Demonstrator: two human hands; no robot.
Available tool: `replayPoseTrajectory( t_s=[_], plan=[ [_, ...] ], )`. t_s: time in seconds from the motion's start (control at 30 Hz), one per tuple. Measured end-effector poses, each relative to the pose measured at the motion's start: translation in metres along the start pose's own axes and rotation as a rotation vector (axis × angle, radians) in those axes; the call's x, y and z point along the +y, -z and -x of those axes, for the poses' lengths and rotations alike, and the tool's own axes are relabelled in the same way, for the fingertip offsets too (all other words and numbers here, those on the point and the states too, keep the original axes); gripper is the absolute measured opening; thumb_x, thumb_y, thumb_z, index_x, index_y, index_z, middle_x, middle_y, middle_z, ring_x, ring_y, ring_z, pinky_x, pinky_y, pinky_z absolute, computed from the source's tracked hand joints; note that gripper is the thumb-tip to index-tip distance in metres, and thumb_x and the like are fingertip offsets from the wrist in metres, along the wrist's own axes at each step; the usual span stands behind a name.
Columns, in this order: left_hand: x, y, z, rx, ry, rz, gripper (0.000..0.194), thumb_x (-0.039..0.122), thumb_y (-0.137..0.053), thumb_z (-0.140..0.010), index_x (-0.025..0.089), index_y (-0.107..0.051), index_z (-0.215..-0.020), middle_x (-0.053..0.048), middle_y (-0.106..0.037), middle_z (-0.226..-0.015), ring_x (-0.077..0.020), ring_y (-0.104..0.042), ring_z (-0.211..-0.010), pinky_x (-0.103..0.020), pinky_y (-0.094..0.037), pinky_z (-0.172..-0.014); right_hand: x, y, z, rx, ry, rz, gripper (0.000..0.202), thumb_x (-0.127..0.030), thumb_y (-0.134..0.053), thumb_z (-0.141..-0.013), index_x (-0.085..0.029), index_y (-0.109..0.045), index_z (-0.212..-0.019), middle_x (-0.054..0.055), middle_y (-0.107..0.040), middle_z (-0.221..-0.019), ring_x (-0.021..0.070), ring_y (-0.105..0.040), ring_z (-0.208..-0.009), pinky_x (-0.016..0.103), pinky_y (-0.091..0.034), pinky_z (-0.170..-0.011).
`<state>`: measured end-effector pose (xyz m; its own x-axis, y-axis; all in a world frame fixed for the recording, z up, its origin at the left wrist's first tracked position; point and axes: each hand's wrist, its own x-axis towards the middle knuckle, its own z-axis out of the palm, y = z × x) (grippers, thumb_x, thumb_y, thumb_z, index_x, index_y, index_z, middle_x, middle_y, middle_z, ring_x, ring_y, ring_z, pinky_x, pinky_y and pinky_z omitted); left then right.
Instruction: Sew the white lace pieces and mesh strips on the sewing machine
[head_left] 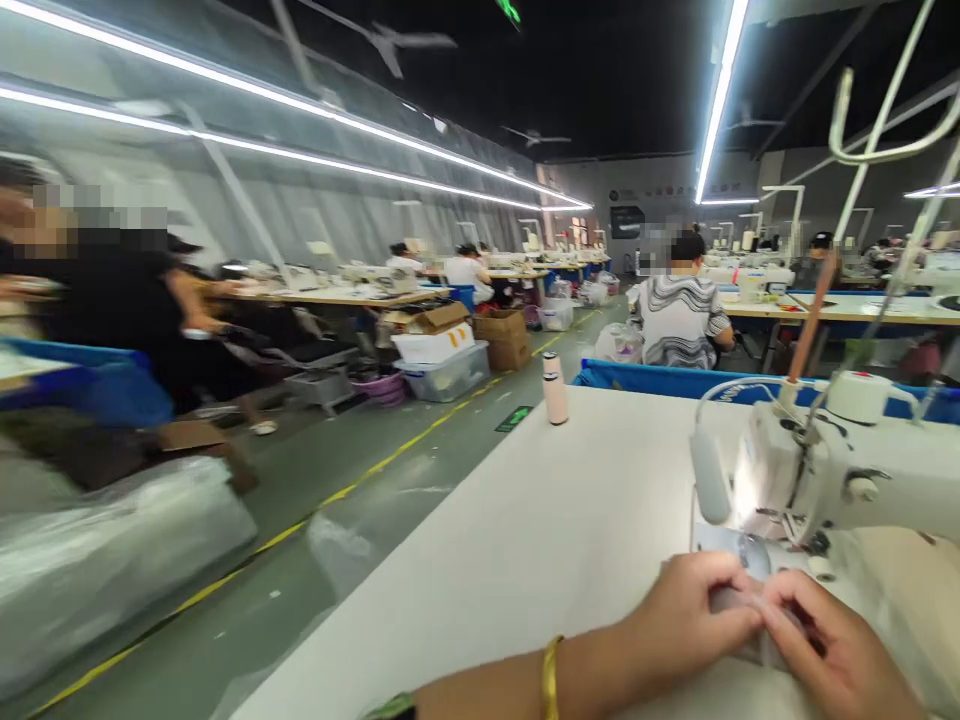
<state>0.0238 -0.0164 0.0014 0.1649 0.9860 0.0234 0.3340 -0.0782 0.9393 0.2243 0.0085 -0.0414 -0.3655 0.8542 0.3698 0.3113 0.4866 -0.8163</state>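
In front of the sewing machine (787, 465), my left hand (694, 610) and my right hand (832, 640) meet at the fingertips. Both are closed on a small piece of pale, thin material (765, 640), pinched between thumbs and fingers. My fingers hide much of it. The hands are just on the near side of the needle area, where the machine's lamp shines. A gold bracelet (551, 678) circles my left wrist. Light beige material (911, 590) lies to the right of my right hand.
A pink bottle (555, 392) stands at the far left corner of the white table (480, 540). Left of the table runs an aisle with a yellow floor line, plastic-wrapped goods (127, 560) and boxes (502, 340). Several people sit at other tables; one person at the left is blurred.
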Motion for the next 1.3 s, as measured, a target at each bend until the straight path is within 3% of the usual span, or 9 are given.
replayPoseTrajectory(
  t_s=[0.13, 0.3, 0.5, 0.73, 0.93, 1.03, 1.13, 1.3],
  plan=[
    [0.004, 0.008, -0.003, -0.064, -0.022, 0.044, 0.026, 0.045, -0.068, -0.084, 0.020, -0.063, -0.077, -0.002, -0.070, -0.082, -0.0195, -0.059, -0.079, -0.028, -0.044, -0.070, -0.024, 0.007, -0.011, -0.072, 0.090, 0.099, 0.021, -0.034, -0.053, -0.102, -0.025, -0.061, -0.085, -0.002, -0.059, -0.071, 0.0167, -0.053, -0.063, 0.026, -0.040, -0.060],
    [0.004, 0.014, -0.007, -0.086, 0.031, -0.020, 0.034, 0.053, -0.064, -0.088, 0.021, -0.062, -0.077, 0.001, -0.062, -0.073, -0.0173, -0.052, -0.070, -0.028, -0.040, -0.065, -0.031, 0.010, -0.017, -0.057, 0.062, 0.112, 0.007, -0.028, -0.059, -0.098, -0.024, -0.063, -0.094, -0.003, -0.058, -0.076, 0.0152, -0.051, -0.066, 0.026, -0.040, -0.065],
    [0.010, 0.014, -0.005, -0.079, 0.072, -0.036, 0.036, 0.057, -0.063, -0.087, 0.022, -0.063, -0.080, -0.001, -0.065, -0.079, -0.0205, -0.057, -0.077, -0.030, -0.044, -0.069, -0.038, 0.009, -0.018, -0.056, 0.067, 0.070, 0.010, -0.026, -0.059, -0.097, -0.023, -0.060, -0.088, -0.005, -0.054, -0.071, 0.0144, -0.048, -0.064, 0.026, -0.041, -0.068],
    [0.007, 0.010, -0.005, -0.072, 0.061, 0.012, 0.035, 0.057, -0.064, -0.085, 0.023, -0.061, -0.079, 0.003, -0.053, -0.069, -0.0167, -0.048, -0.068, -0.027, -0.040, -0.063, -0.036, 0.008, -0.019, -0.033, 0.082, 0.076, 0.011, -0.023, -0.058, -0.096, -0.024, -0.059, -0.086, -0.005, -0.054, -0.071, 0.0143, -0.049, -0.065, 0.025, -0.040, -0.067],
    [0.009, 0.010, -0.006, -0.054, 0.031, 0.065, 0.034, 0.052, -0.067, -0.082, 0.023, -0.052, -0.072, -0.002, -0.068, -0.085, -0.0212, -0.061, -0.082, -0.030, -0.050, -0.074, -0.039, 0.008, -0.019, -0.019, 0.120, 0.076, 0.013, -0.022, -0.059, -0.095, -0.023, -0.058, -0.083, -0.004, -0.057, -0.071, 0.0141, -0.050, -0.065, 0.026, -0.041, -0.069],
    [0.010, 0.010, -0.006, -0.033, 0.078, 0.050, 0.037, 0.054, -0.070, -0.079, 0.024, -0.049, -0.071, 0.001, -0.059, -0.072, -0.0181, -0.053, -0.072, -0.027, -0.044, -0.064, -0.041, 0.009, -0.019, -0.008, 0.118, 0.080, 0.014, -0.021, -0.057, -0.094, -0.023, -0.057, -0.081, -0.004, -0.059, -0.072, 0.0141, -0.050, -0.064, 0.026, -0.041, -0.068],
    [0.014, 0.010, -0.006, -0.015, 0.101, 0.030, 0.034, 0.055, -0.071, -0.078, 0.023, -0.058, -0.077, 0.005, -0.048, -0.064, -0.0159, -0.046, -0.064, -0.025, -0.038, -0.058, -0.042, 0.009, -0.019, -0.002, 0.116, 0.082, 0.012, -0.021, -0.057, -0.093, -0.023, -0.058, -0.081, -0.004, -0.059, -0.071, 0.0141, -0.049, -0.064, 0.026, -0.040, -0.065],
    [0.018, 0.010, -0.004, -0.046, 0.090, 0.017, 0.036, 0.056, -0.068, -0.083, 0.022, -0.062, -0.073, 0.005, -0.046, -0.062, -0.0153, -0.045, -0.062, -0.026, -0.039, -0.058, -0.040, 0.008, -0.018, 0.008, 0.137, 0.094, 0.014, -0.022, -0.057, -0.095, -0.023, -0.058, -0.081, -0.004, -0.059, -0.071, 0.0139, -0.050, -0.064, 0.025, -0.039, -0.064]
  ],
)
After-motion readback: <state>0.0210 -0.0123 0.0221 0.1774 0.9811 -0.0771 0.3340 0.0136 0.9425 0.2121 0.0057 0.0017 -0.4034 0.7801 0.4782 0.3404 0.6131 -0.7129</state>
